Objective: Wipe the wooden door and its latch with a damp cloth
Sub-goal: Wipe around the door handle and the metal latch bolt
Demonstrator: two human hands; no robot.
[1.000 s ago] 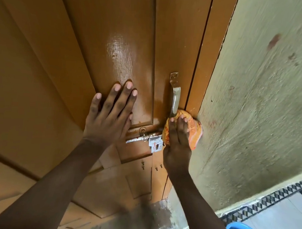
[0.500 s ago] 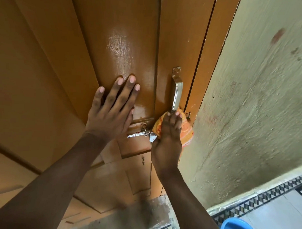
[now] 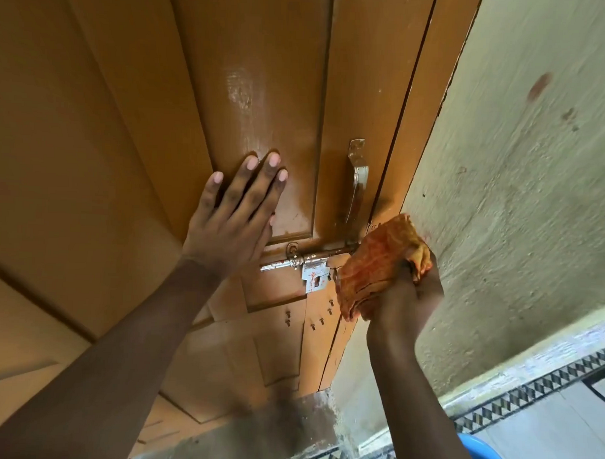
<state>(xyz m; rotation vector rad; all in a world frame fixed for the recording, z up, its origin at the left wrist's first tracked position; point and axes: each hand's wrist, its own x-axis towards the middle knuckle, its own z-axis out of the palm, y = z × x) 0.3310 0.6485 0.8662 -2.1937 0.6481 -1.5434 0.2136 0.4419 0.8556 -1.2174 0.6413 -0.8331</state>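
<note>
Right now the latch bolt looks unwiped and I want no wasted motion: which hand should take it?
Right. The right hand already grips the orange cloth beside the latch. The left hand lies flat on the door panel, holding nothing.

Both forearms bare, no sleeves in frame. Left hand [image 3: 231, 223]: no rings, no watch, short trimmed nails on fingers [image 3: 248, 179]. Right hand [image 3: 406, 298]: wrist bare too, no band or jewellery.

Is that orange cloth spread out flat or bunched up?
Bunched up: the cloth sits crumpled in folds, gripped in the right hand beside the latch.
</note>
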